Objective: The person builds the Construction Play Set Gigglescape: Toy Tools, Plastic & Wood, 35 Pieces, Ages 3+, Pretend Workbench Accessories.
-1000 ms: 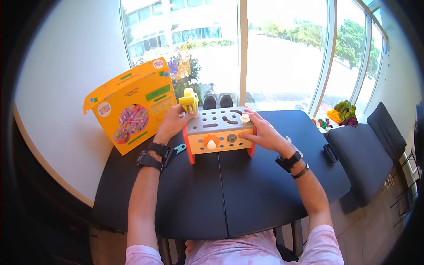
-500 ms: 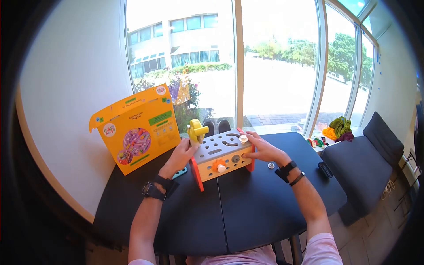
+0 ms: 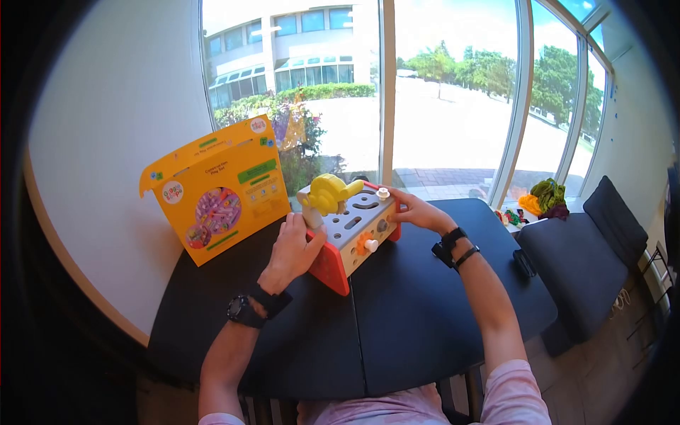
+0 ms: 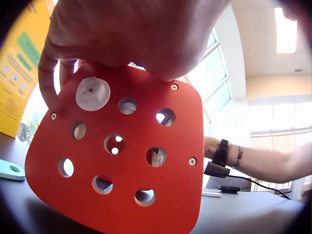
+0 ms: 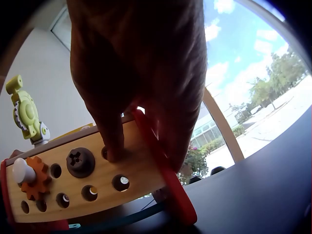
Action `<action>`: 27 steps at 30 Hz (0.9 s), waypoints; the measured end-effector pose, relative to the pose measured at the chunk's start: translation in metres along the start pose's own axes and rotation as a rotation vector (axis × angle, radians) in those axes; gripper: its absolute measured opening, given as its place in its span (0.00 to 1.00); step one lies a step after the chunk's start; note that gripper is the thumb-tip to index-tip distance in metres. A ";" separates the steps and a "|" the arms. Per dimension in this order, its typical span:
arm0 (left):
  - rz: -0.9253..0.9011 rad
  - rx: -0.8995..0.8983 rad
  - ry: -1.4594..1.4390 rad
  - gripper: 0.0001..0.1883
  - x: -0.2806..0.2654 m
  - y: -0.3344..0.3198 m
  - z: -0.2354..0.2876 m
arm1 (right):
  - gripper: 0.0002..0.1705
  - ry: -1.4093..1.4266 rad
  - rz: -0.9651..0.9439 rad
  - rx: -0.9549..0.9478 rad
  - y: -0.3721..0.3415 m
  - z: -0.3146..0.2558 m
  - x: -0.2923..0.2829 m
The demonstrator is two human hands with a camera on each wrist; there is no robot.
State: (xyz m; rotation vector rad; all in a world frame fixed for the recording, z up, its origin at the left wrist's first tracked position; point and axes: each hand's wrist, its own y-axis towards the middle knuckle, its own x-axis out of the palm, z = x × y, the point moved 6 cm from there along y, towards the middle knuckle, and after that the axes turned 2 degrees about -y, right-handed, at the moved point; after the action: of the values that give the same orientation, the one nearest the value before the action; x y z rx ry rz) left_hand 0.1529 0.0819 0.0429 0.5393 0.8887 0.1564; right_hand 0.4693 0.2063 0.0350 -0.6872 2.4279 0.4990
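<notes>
A toy workbench (image 3: 333, 265) with a grey top, wooden front and red end panels stands turned at an angle on the table. My left hand (image 3: 290, 248) grips its near end, fingers curled over the top of the red panel (image 4: 139, 170). At the far end my right hand (image 3: 418, 212) holds it, a finger against the wooden front (image 5: 141, 168) and others behind the red panel. A yellow toy saw (image 3: 329, 193) sits upright on top beside my left hand. An orange gear (image 5: 38, 183) and a dark grey screw (image 5: 80, 162) are fixed to the front.
The black table (image 3: 439, 319) has a seam down its middle. A yellow box (image 3: 255, 170) stands at the left by the wall. A teal strip (image 4: 10, 169) lies beside the workbench, and a black case (image 3: 524, 263) near the right edge. A dark chair (image 3: 574, 248) adjoins the table.
The workbench has turned, its left end swinging toward me and its right end away. Both hands have stayed on it. The white nut on the table is now hidden.
</notes>
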 end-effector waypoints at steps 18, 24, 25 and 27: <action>-0.095 -0.082 0.023 0.32 -0.017 -0.006 0.006 | 0.56 0.080 0.014 -0.005 0.000 0.001 0.005; -0.050 -0.146 -0.127 0.31 -0.036 -0.001 -0.095 | 0.52 -0.096 0.156 0.138 -0.032 0.014 -0.018; -0.086 -0.119 -0.019 0.25 -0.037 -0.006 -0.110 | 0.50 -0.131 0.172 0.143 -0.037 0.024 -0.024; -0.168 0.099 0.174 0.23 -0.032 -0.025 -0.130 | 0.43 -0.164 0.185 0.122 -0.048 0.037 -0.035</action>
State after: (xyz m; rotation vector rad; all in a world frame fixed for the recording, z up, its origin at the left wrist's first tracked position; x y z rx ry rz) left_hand 0.0303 0.0990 -0.0136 0.5458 1.1110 0.0062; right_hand 0.5366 0.1982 0.0185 -0.3582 2.3546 0.4566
